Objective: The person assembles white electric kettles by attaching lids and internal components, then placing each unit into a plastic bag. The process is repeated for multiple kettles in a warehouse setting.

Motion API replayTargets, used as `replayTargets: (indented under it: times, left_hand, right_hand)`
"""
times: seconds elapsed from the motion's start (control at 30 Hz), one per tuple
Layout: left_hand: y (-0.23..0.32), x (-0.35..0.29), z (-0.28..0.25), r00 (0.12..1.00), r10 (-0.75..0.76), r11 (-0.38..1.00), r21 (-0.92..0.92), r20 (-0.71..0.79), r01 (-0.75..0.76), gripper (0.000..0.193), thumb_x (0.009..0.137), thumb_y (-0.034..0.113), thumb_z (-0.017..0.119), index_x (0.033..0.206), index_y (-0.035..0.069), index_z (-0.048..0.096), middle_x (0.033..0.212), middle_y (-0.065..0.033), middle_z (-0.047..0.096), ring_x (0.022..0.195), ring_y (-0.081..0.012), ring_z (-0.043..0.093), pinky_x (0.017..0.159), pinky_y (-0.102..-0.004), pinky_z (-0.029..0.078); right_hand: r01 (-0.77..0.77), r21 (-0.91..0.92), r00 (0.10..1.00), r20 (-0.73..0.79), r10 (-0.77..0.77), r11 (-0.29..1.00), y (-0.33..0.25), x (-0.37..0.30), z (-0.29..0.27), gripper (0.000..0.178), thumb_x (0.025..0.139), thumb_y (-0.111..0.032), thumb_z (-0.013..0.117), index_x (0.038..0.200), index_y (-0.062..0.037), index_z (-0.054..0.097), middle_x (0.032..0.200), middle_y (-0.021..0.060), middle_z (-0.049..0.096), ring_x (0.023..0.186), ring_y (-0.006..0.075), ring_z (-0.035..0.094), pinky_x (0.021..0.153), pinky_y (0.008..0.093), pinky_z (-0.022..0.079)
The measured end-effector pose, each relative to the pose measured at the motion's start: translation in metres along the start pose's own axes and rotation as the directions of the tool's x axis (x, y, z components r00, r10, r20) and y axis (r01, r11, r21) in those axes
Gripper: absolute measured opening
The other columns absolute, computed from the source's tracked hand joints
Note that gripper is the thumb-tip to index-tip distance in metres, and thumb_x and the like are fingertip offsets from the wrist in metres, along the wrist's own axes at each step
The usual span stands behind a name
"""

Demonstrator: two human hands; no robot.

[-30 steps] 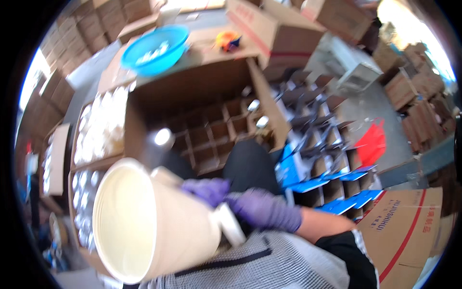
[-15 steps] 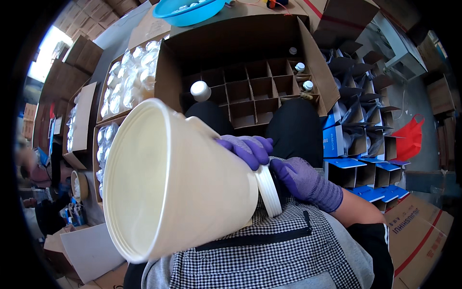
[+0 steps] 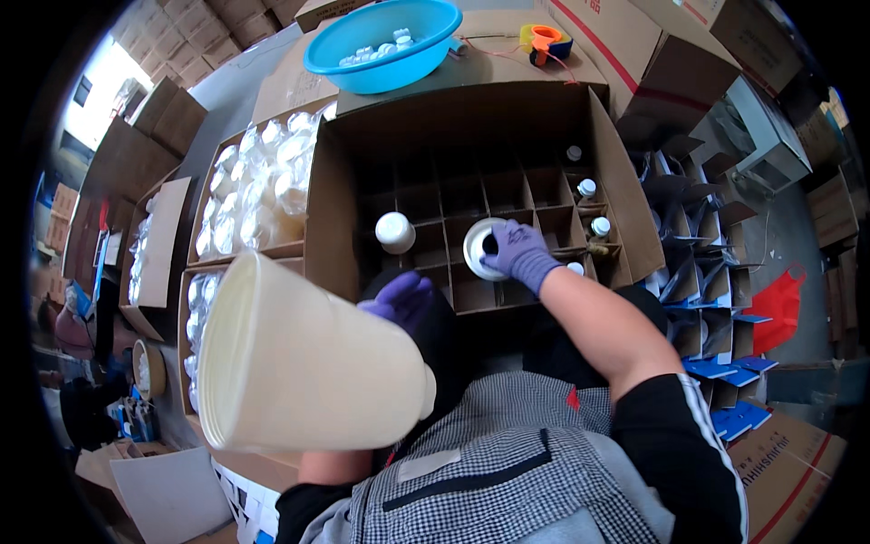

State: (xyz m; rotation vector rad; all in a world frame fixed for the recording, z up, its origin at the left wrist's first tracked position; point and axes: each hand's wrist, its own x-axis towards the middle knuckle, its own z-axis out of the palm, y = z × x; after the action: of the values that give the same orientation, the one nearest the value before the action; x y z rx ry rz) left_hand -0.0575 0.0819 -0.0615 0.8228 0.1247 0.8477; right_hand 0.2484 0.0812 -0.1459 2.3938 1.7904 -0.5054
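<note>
A large cream plastic jug [image 3: 308,363], tapered toward its narrow end, lies tilted in the air over the left side of my lap. My left hand [image 3: 401,299], in a purple glove, shows beyond it with fingers curled at its far side; the grip itself is partly hidden by the jug. Stretched forward over the divided carton [image 3: 317,208], my gloved right hand [image 3: 527,257] holds a round white screw cap [image 3: 473,247], its hollow side facing up. Left of the cap, a white-capped bottle [image 3: 395,233] stands in a compartment.
Several small-capped bottles [image 3: 599,227] line the carton's right side. Cartons of plastic-wrapped bottles [image 3: 258,190] stand on the left. Beyond are a blue basin [image 3: 385,68] and an orange tape dispenser [image 3: 545,41]. On the right are blue boxes [image 3: 739,417] and a red bag [image 3: 779,308].
My right hand has gone from beside the jug's narrow end forward to the carton, carrying the white cap. My left hand and the jug have shifted leftward, and the view has tipped up.
</note>
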Motion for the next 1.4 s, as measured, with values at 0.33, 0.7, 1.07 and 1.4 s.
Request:
replayTargets:
  times: [0.33,0.7,1.07,1.4]
  left_hand:
    - [0.005,-0.009,-0.038,0.992,-0.076,0.997,0.01,-0.1,0.078,0.038,0.107,0.044,0.038,0.128,0.026,0.064,0.149,-0.0125,0.051,0.142,-0.0393,0.041,0.122,-0.0654,0.02]
    - [0.018,0.008,-0.028,0.991,-0.122,0.992,-0.047,-0.052,0.12,0.034,0.108,0.035,0.045,0.118,0.009,0.064,0.148,-0.0233,0.048,0.144,-0.042,0.039,0.12,-0.0643,0.024]
    - [0.004,0.075,0.028,0.958,-0.274,0.944,-0.212,-0.083,0.251,0.077,0.105,0.052,0.044,0.159,0.003,0.022,0.162,-0.0209,0.026,0.148,-0.0328,0.029,0.12,-0.0424,0.033]
    - [0.058,0.006,0.099,0.966,-0.13,0.99,0.018,-0.223,0.138,0.052,0.106,0.035,0.049,0.145,0.0,0.046,0.141,-0.0185,0.054,0.116,-0.0242,0.063,0.094,-0.0328,0.057]
  right_hand:
    - [-0.351,0.011,0.894,-0.295,0.339,0.936,0.18,0.115,-0.046,0.027,0.091,-0.018,0.056,0.105,-0.004,0.074,0.117,0.0233,0.07,0.112,0.0348,0.067,0.096,0.042,0.055]
    - [-0.471,0.075,0.866,-0.147,0.477,0.879,0.238,0.148,0.012,0.048,0.088,-0.035,0.069,0.126,-0.0077,0.056,0.129,0.0238,0.056,0.116,0.0413,0.063,0.096,0.0476,0.054]
    - [0.385,0.922,0.791,-0.349,0.503,0.036,0.056,-0.164,-0.074,0.031,0.106,-0.03,0.049,0.124,-0.0056,0.054,0.095,0.0055,0.064,0.081,0.0122,0.062,0.069,0.0256,0.051]
    - [0.207,0.977,0.978,-0.208,0.026,0.052,-0.007,-0.288,-0.066,0.073,0.079,-0.011,0.082,0.138,-0.0045,0.039,0.136,0.0184,0.053,0.124,0.0269,0.058,0.106,0.042,0.049]
